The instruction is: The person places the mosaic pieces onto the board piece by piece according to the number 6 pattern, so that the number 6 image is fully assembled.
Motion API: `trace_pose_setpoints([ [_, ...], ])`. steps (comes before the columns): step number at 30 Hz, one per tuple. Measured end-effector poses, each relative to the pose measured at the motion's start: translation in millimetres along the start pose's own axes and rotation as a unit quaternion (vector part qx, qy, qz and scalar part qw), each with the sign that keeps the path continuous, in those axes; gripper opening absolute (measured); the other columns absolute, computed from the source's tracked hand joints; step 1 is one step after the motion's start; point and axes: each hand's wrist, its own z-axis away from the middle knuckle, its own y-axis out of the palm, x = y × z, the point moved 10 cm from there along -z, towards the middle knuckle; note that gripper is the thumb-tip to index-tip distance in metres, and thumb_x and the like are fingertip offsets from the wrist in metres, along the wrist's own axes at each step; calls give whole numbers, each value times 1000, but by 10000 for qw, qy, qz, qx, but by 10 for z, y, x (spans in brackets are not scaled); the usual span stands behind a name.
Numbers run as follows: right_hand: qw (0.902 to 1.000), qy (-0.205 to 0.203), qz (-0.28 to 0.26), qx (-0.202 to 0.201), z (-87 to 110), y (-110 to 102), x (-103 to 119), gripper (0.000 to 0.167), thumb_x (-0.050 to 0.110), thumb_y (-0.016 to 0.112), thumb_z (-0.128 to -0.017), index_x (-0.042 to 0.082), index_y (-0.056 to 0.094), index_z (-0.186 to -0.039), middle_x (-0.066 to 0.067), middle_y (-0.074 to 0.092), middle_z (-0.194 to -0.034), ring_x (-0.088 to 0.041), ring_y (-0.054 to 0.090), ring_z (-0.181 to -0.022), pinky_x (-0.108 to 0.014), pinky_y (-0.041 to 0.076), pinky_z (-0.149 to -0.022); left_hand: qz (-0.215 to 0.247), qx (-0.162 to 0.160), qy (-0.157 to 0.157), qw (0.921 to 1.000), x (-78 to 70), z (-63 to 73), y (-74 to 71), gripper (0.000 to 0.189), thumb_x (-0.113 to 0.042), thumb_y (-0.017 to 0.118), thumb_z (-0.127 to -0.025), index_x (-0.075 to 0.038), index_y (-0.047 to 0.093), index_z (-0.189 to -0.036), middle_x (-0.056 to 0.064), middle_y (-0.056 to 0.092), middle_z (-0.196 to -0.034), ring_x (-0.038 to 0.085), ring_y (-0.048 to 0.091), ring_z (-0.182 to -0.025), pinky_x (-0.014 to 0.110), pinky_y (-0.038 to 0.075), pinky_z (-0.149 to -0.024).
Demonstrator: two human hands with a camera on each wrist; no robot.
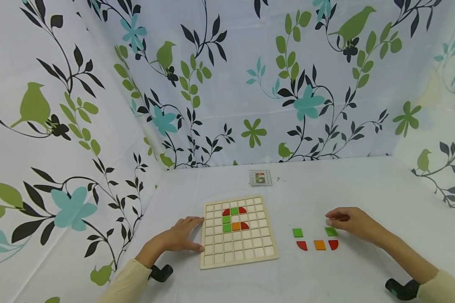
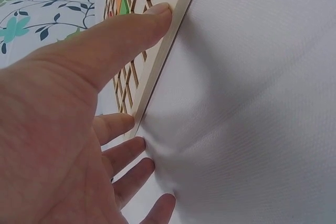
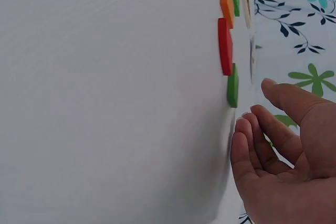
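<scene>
A square wooden grid board [image 1: 239, 254] lies on the table, with red, green and orange pieces in several upper and middle cells. My left hand [image 1: 180, 236] is spread along its left side. In the left wrist view, the thumb [image 2: 142, 27] rests on the board's rim [image 2: 168, 40], and the fingers extend along the edge. My right hand [image 1: 354, 224] hovers just behind a loose green tile [image 1: 331, 231]. Its fingers are loosely bent and hold nothing. In the right wrist view, a small gap separates the fingertips from that green tile [image 3: 233, 85].
Near the right hand lie another green tile [image 1: 297, 232], an orange square [image 1: 319, 245] and two red rounded pieces, one left [image 1: 302, 245] and one right [image 1: 333, 244]. Behind the board is a small pattern card [image 1: 260, 178]. A patterned curtain [image 1: 227, 84] hangs around the table.
</scene>
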Motion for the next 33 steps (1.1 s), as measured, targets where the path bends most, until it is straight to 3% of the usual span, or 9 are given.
trace_pose_setpoints([
  [6, 9999, -46, -87, -56, 31, 11, -89, 37, 25, 74, -99, 2, 71, -128, -7, 74, -118, -7, 64, -96, -21, 56, -81, -22, 29, -67, 10000, -63, 36, -60, 100, -48, 87, -83, -8, 39, -162, 19, 38, -164, 44, 35, -149, 68, 35, -116],
  [13, 9991, -390, -134, 120, 47, 38, -83, 45, 24, 80, -95, -1, 68, -131, -11, 71, -126, 0, 61, -98, -14, 53, -88, -12, -78, -34, 10000, 34, -18, -3, 102, -55, 87, -82, -12, 40, -162, 16, 39, -164, 43, 35, -149, 68, 35, -116],
  [24, 9955, -905, 12, 293, 92, 52, -88, 49, 25, 82, -93, 2, 66, -133, -13, 69, -131, 1, 61, -107, -10, 50, -93, 63, -90, -66, 9999, 86, -48, 39, 101, -50, 88, -81, -14, 41, -162, 13, 39, -165, 42, 35, -150, 68, 34, -117],
  [33, 9910, -1299, 82, 326, 118, 67, -12, 38, 18, 79, -96, 4, 68, -129, -8, 69, -124, -4, 61, -103, -11, 50, -91, -3, -40, -175, 9998, 55, -23, 37, 101, -51, 86, -82, -13, 40, -163, 14, 38, -165, 42, 34, -151, 67, 33, -118],
])
